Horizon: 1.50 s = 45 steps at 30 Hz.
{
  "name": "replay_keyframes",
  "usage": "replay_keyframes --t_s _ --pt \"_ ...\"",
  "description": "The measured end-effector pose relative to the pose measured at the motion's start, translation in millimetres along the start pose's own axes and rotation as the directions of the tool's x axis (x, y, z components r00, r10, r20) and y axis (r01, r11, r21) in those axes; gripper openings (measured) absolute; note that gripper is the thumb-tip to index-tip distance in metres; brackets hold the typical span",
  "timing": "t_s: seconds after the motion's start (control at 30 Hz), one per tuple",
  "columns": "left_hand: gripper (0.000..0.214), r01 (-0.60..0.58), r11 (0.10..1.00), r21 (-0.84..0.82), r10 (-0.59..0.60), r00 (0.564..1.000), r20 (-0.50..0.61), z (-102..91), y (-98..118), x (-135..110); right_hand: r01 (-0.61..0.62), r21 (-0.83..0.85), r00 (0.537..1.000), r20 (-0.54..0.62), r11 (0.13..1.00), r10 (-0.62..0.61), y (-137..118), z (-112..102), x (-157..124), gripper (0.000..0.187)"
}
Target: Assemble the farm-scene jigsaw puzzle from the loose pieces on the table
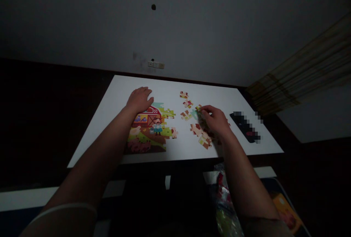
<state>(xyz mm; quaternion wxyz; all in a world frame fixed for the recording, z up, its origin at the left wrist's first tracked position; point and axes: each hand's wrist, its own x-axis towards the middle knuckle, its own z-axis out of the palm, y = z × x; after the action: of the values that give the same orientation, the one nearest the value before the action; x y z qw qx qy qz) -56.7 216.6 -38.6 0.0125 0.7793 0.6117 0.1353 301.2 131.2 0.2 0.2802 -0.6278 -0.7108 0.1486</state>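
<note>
A partly joined jigsaw puzzle (pixel 148 131) with a red barn and a farmer figure lies on the white table. My left hand (pixel 139 99) rests flat at its upper edge, fingers stretched out. Over the loose pieces to the right, my right hand (pixel 214 118) is closed in a pinch at a small yellow-green puzzle piece (pixel 198 108). Close below those fingertips are several loose puzzle pieces (pixel 196 130), some partly hidden by the hand. More pieces, such as a brown and cream one (pixel 184 94), lie farther back.
On the table (pixel 93 127), a dark elongated object (pixel 242 126), partly blurred out, lies at the right. Clear plastic packaging (pixel 226 207) and an orange printed box (pixel 286 211) sit below the front edge. Behind the table stands a wall with a socket (pixel 155 64); a curtain (pixel 301 61) hangs at right.
</note>
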Motion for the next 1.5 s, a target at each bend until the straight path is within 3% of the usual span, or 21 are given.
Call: replay_keyframes --t_s 0.17,0.3,0.47,0.63,0.87,1.1,1.27,1.5 --pt "0.051 -0.025 0.999 0.021 0.025 1.000 0.009 0.6 0.0 3.1 0.112 -0.007 0.994 -0.008 0.994 -0.112 -11.6 1.6 -31.1 0.024" --pt "0.052 -0.046 0.998 0.045 0.046 0.999 -0.003 4.1 -2.1 5.1 0.241 0.018 0.967 0.079 0.970 -0.242 -23.4 2.2 -64.9 0.021" --pt "0.053 -0.052 0.998 0.046 0.053 0.998 -0.013 8.0 -4.2 6.8 0.298 -0.087 0.953 0.079 0.950 -0.292 -9.5 9.4 -80.9 0.021" --pt "0.054 -0.052 0.997 0.053 0.053 0.999 -0.011 8.7 -5.0 7.8 0.318 -0.125 0.947 0.082 0.940 -0.309 0.9 9.4 -73.7 0.020" --pt "0.052 -0.051 0.997 0.058 0.052 0.999 -0.015 8.6 -5.0 7.2 0.328 -0.178 0.944 0.112 0.928 -0.312 -21.0 4.4 -48.9 0.026" --pt "0.052 -0.056 0.997 0.052 0.057 0.998 -0.022 7.8 -5.4 5.8 0.454 -0.154 0.871 0.282 0.878 -0.401 -31.2 12.0 1.3 0.059" --pt "0.051 -0.043 0.999 0.028 0.043 0.999 -0.022 6.8 -5.3 3.8 0.434 -0.136 0.859 0.360 0.890 -0.364 -26.5 16.2 20.5 0.056" --pt "0.051 -0.026 1.000 0.012 0.027 0.999 -0.024 6.2 -6.0 3.6 0.378 -0.055 0.875 0.349 0.924 -0.337 -22.1 17.8 22.1 0.056"
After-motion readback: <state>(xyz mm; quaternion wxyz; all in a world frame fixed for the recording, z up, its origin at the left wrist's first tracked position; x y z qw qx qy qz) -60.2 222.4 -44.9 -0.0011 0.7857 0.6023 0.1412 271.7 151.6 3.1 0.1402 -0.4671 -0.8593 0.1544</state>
